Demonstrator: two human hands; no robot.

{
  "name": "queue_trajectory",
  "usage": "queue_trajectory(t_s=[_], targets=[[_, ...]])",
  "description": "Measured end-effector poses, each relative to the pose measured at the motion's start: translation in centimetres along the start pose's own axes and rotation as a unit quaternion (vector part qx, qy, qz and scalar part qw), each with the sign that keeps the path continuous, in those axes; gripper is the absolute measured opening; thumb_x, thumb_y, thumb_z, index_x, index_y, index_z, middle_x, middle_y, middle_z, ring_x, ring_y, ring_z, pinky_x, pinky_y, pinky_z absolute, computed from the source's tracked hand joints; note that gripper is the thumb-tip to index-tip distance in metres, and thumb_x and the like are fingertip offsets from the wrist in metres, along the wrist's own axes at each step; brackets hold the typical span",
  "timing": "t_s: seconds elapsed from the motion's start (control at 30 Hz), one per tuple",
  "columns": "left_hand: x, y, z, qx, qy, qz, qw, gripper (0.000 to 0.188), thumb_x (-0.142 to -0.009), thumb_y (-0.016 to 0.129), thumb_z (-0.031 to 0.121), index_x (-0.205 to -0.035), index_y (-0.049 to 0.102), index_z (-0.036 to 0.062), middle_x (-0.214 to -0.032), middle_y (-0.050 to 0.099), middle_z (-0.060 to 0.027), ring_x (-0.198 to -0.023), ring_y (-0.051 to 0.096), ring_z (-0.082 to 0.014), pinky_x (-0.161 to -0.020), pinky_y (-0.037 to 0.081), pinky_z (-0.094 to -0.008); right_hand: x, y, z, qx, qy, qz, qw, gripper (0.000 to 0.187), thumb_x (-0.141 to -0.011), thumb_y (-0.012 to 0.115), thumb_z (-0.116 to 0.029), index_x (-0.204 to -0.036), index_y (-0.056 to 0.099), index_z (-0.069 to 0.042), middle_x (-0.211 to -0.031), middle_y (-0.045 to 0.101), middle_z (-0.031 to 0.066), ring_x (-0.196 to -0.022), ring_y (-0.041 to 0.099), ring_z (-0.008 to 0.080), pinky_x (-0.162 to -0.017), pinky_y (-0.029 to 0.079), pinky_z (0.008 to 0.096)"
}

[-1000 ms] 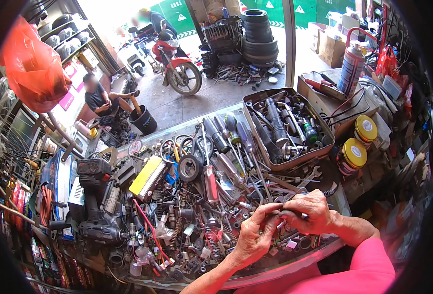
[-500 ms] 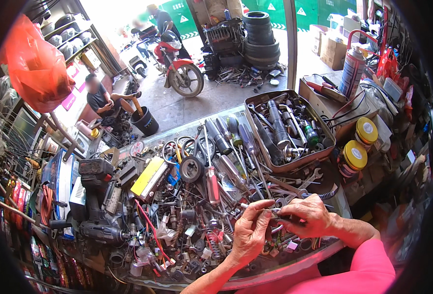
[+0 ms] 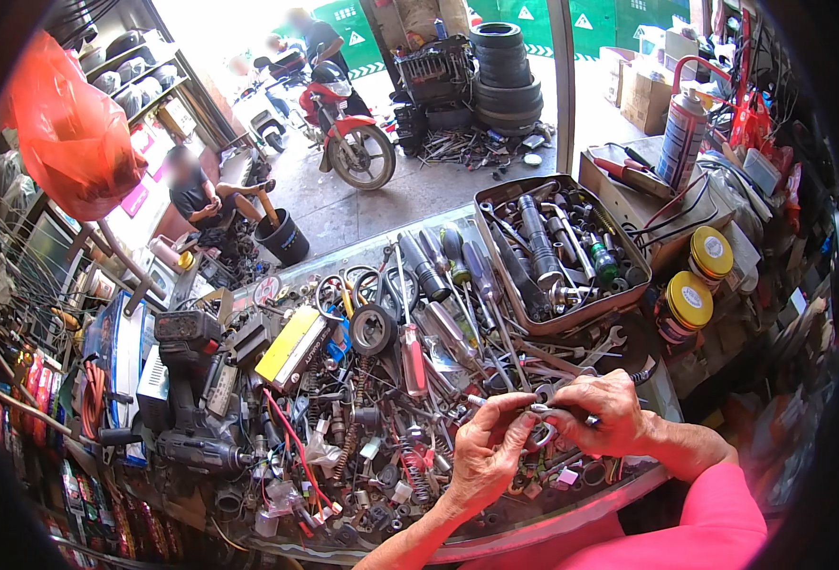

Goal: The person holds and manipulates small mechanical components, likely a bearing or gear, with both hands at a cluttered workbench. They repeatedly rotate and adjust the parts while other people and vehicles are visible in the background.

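Observation:
My left hand (image 3: 484,454) and my right hand (image 3: 607,414) meet over the front right of the cluttered bench. Thumb and fingers of both pinch a small light metal piece (image 3: 539,408); its exact kind is too small to make out. A dark tip (image 3: 592,420) pokes out between my right fingers. Just under the fingertips shows a curved metal ring (image 3: 543,437), and whether it is held or lies on the bench I cannot tell. Loose bolts, springs and small parts lie beneath both hands. A red-handled screwdriver (image 3: 413,361) lies beyond my left hand, an open-ended wrench (image 3: 612,342) beyond my right.
A metal tray (image 3: 571,328) full of sockets and tools stands at the back right, beside two yellow-lidded tubs (image 3: 690,302). At left lie a cordless impact wrench (image 3: 196,446) and a yellow-black box (image 3: 291,344). Beyond the bench are a seated person (image 3: 191,190) and a red motorcycle (image 3: 343,123).
My right fingers have turned a little around the small piece, so the dark tip and the curved ring now show. My left hand has barely moved.

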State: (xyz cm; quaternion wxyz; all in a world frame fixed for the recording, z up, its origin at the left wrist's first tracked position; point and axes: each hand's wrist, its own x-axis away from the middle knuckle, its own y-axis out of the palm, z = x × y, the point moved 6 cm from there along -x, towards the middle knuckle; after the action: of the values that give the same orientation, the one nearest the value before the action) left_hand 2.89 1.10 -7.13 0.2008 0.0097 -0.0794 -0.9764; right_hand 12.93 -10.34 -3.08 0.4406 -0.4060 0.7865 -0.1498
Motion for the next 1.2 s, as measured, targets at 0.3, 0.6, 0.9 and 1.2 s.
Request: queue_trajectory(t_s=[0.3,0.6,0.9,1.2], targets=[[-0.1,-0.5,-0.5,0.058,-0.029,0.011,0.998,0.022,-0.094,0.058,0.007,-0.115,0.057,0.0030,-0.093,0.066,-0.0043,-0.076,0.060,-0.0064,-0.062,0.051,-0.0201,-0.4,-0.3,-0.1,-0.062,0.039,0.004,0.997,0.037,-0.072,0.077,-0.006,-0.103,0.060,0.001,-0.087,0.065,0.0089,-0.052,0.061,0.0193,-0.043,0.046,0.0249],[0.0,-0.4,-0.4,0.069,-0.042,0.008,0.997,0.022,-0.093,0.059,0.009,-0.114,0.058,0.0019,-0.091,0.066,-0.0044,-0.073,0.059,-0.0063,-0.061,0.050,-0.0204,0.2,-0.1,0.6,-0.003,-0.023,-0.017,1.000,0.029,-0.075,0.074,-0.006,-0.100,0.061,0.001,-0.085,0.064,0.0109,-0.056,0.062,0.0206,-0.045,0.048,0.0266],[-0.2,-0.3,-0.3,0.059,-0.027,0.024,0.998,0.020,-0.093,0.059,0.010,-0.111,0.059,-0.0004,-0.086,0.068,-0.0082,-0.063,0.062,-0.0095,-0.050,0.044,-0.0183,-0.3,0.1,0.1,-0.010,0.013,-0.009,1.000,0.027,-0.074,0.075,-0.009,-0.096,0.062,0.000,-0.077,0.064,0.0092,-0.053,0.061,0.0214,-0.044,0.047,0.0282],[-0.2,-0.4,-0.5,0.067,-0.031,0.030,0.997,0.021,-0.093,0.060,0.010,-0.110,0.059,-0.0009,-0.086,0.068,-0.0074,-0.063,0.062,-0.0093,-0.051,0.044,-0.0184,-0.5,0.0,-0.2,-0.051,0.065,-0.009,0.997,0.029,-0.074,0.077,-0.014,-0.095,0.062,-0.001,-0.076,0.063,0.0058,-0.052,0.060,0.0159,-0.042,0.046,0.0265]])
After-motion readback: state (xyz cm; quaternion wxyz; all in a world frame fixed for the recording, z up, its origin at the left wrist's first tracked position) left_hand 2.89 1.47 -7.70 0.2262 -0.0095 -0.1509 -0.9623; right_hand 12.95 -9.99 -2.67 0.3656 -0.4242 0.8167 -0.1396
